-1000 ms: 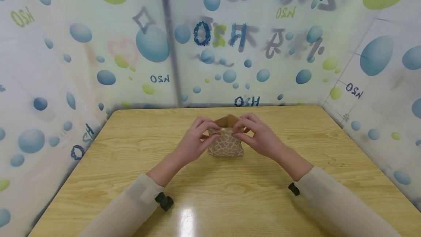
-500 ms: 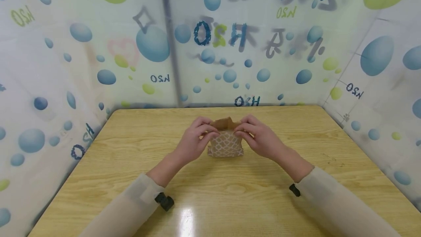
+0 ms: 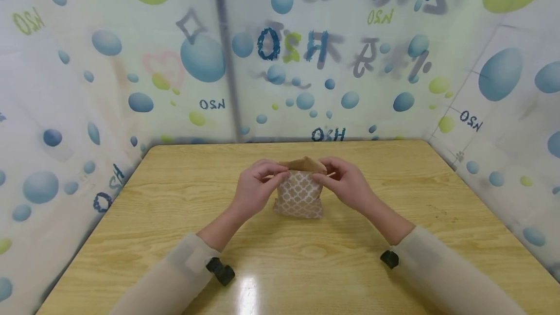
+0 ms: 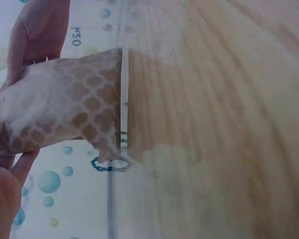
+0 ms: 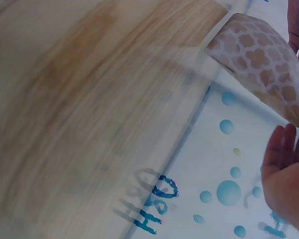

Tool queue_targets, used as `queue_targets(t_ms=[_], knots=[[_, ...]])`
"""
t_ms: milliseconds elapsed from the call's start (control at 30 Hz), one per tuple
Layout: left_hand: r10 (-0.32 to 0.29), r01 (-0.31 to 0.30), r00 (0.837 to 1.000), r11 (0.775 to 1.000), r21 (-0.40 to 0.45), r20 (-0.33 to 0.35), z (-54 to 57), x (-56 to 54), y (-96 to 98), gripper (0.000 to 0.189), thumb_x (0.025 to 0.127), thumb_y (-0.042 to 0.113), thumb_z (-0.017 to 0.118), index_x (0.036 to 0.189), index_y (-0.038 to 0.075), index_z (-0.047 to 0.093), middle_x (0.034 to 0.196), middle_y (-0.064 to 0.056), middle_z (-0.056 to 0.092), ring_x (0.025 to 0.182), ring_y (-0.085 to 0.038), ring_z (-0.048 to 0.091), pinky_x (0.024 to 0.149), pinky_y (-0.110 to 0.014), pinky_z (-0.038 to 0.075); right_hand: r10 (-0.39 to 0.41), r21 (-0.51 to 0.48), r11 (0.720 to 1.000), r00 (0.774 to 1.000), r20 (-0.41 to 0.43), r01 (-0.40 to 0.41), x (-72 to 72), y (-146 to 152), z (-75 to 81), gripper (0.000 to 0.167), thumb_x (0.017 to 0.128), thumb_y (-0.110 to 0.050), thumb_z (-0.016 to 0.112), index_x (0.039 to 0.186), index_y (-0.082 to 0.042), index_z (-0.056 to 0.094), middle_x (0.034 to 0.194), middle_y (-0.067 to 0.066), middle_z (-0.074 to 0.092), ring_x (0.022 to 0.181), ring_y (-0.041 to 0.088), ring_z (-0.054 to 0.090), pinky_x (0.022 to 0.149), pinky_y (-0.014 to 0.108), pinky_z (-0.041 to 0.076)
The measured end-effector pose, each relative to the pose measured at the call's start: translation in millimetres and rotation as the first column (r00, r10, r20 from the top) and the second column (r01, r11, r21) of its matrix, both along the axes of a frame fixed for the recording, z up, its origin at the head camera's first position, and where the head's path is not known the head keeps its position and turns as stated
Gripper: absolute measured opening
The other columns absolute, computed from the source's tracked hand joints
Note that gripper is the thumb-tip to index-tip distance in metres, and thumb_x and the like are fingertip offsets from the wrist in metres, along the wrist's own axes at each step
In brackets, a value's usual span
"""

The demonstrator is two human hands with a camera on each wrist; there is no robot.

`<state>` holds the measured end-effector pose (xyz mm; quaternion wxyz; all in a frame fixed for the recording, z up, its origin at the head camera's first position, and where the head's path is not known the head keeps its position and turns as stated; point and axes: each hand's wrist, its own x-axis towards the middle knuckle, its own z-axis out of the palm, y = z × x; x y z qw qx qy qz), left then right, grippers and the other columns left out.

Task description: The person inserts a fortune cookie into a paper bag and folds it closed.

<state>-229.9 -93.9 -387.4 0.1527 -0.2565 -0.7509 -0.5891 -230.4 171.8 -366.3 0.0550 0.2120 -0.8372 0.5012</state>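
A small brown paper bag (image 3: pixel 299 192) with a white lattice pattern is held upright at the middle of the table, its mouth parted and its plain brown inside showing. My left hand (image 3: pixel 258 186) pinches the left side of the rim between thumb and fingers. On the opposite side, my right hand (image 3: pixel 347 183) pinches the rim the same way. Both wrist views show the patterned bag (image 4: pixel 65 102) between the two hands, its bottom close to the tabletop. What lies inside the bag cannot be seen.
The wooden table (image 3: pixel 306 271) has a glossy light spot near its front edge. Behind and on both sides hangs a white curtain (image 3: pixel 280 86) printed with blue and green bubbles and lettering. Dark straps (image 3: pixel 220 270) sit at the sleeve cuffs.
The bag has come slightly nearer, and more of its patterned front shows. Both hands have shifted their hold along the rim and stay at its two sides.
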Motion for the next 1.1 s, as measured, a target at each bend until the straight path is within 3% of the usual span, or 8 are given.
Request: queue_targets(t_ms=[100,200,367,600,767,833,933,1100], knots=[[0.002,-0.003,1.000,1.000,0.009,0.016,0.1,0.5,1.3,0.009,0.102,0.009,0.079,0.107,0.006,0.085,0.110,-0.010,0.077,0.101,-0.010,0.073,0.085,-0.026,0.066,0.005,-0.064,0.998,0.996,0.088,0.001,-0.9,-0.7,-0.6,0.023,0.104,-0.023,0.079,0.121,-0.008,0.077,0.113,0.010,0.073,0.090,0.021,0.070,0.076,0.031,0.063],[-0.011,0.009,0.999,0.999,0.040,0.052,0.7,1.0,2.4,0.008,0.101,0.006,0.078,0.109,0.005,0.080,0.110,-0.013,0.077,0.101,-0.009,0.076,0.084,-0.026,0.065,-0.014,-0.106,0.994,0.991,0.132,0.028,-1.1,-1.2,-1.9,0.019,0.103,-0.026,0.080,0.108,-0.008,0.076,0.101,0.005,0.070,0.084,0.021,0.065,0.069,0.030,0.057],[-0.060,0.044,0.990,0.992,0.118,0.131,3.5,0.1,2.0,0.032,0.099,-0.005,0.075,0.128,0.002,0.065,0.103,-0.019,0.072,0.094,-0.011,0.076,0.078,-0.023,0.061,0.008,-0.152,0.988,0.990,0.139,0.013,-0.4,-1.5,-3.4,0.016,0.104,-0.020,0.078,0.101,-0.005,0.073,0.090,0.001,0.069,0.081,0.022,0.065,0.070,0.028,0.057],[-0.141,0.099,0.953,0.982,0.162,0.269,5.1,-3.9,0.8,0.045,0.099,-0.005,0.072,0.142,0.004,0.064,0.100,-0.004,0.067,0.090,-0.014,0.071,0.078,-0.022,0.058,0.064,-0.178,0.983,0.988,0.141,-0.038,-0.3,-3.5,-2.6,0.010,0.104,-0.009,0.075,0.105,0.001,0.074,0.099,0.004,0.070,0.080,0.014,0.068,0.074,0.028,0.062],[-0.151,0.115,0.921,0.986,0.118,0.359,3.4,-3.9,4.4,0.026,0.104,0.008,0.074,0.131,0.006,0.075,0.111,0.000,0.069,0.081,-0.011,0.058,0.072,-0.022,0.050,0.076,-0.172,0.984,0.987,0.143,-0.051,-0.6,-4.6,-2.6,0.010,0.105,-0.009,0.074,0.109,0.000,0.073,0.101,0.006,0.068,0.078,0.016,0.065,0.073,0.027,0.060],[-0.148,0.117,0.917,0.987,0.107,0.369,2.7,-3.1,6.3,0.018,0.106,0.010,0.073,0.122,0.003,0.077,0.111,0.000,0.070,0.077,-0.011,0.055,0.069,-0.024,0.048,0.075,-0.155,0.987,0.987,0.140,-0.053,-0.6,-4.9,-2.6,0.011,0.106,-0.011,0.074,0.110,-0.001,0.073,0.101,0.006,0.067,0.078,0.017,0.064,0.072,0.027,0.059],[-0.150,0.123,0.926,0.988,0.098,0.345,3.1,-2.2,8.3,0.012,0.106,0.007,0.072,0.115,0.001,0.075,0.110,-0.003,0.072,0.078,-0.011,0.058,0.072,-0.023,0.050,0.080,-0.134,0.989,0.987,0.138,-0.061,-0.4,-5.0,-1.8,0.011,0.106,-0.012,0.073,0.113,-0.003,0.075,0.105,0.008,0.070,0.080,0.016,0.065,0.072,0.026,0.059],[-0.171,0.148,0.936,0.984,0.099,0.307,5.2,-2.3,9.1,0.011,0.105,0.002,0.070,0.114,-0.001,0.075,0.111,-0.002,0.077,0.077,-0.010,0.059,0.071,-0.021,0.052,0.107,-0.130,0.987,0.986,0.129,-0.090,-0.2,-4.5,0.8,0.012,0.106,-0.006,0.071,0.116,-0.002,0.077,0.114,0.016,0.072,0.080,0.012,0.066,0.072,0.025,0.060]])
